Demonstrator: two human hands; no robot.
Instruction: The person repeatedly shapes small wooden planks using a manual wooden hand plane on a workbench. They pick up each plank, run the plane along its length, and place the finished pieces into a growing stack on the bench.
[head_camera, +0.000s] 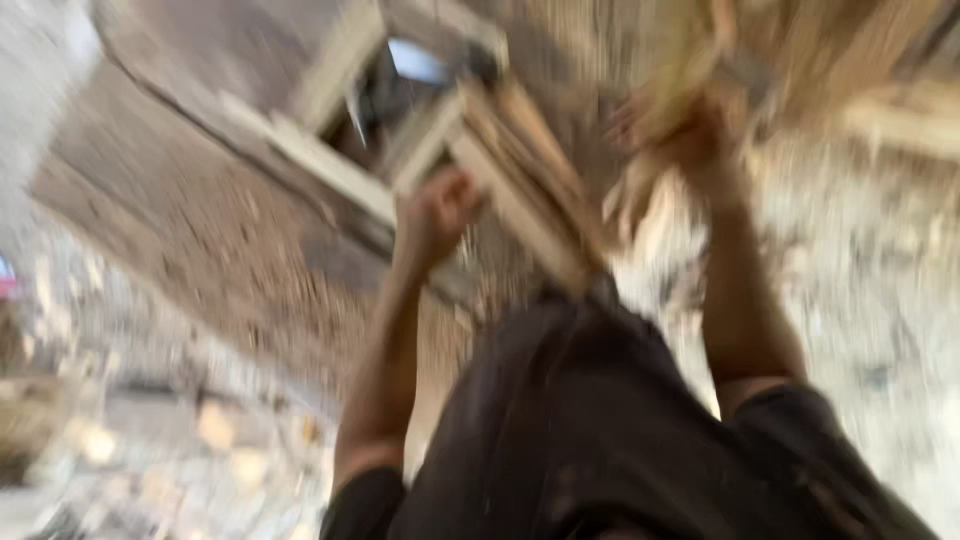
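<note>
The whole view is heavily blurred by motion. My left hand (438, 212) is curled into a fist against the near edge of a bundle of pale wooden slats (525, 190) that runs diagonally across the middle. My right hand (688, 135) is raised at the upper right, its fingers closed around a pale, yellowish wooden piece (700, 60) that reaches to the top edge. Both bare forearms stretch out from my dark short-sleeved shirt (580, 430) at the bottom.
A wooden frame with a dark opening (385, 100) lies beyond the slats on a brown board surface (200, 220). The ground (870, 290) is littered with pale wood chips and scraps on both sides. More timber (900, 110) sits at the upper right.
</note>
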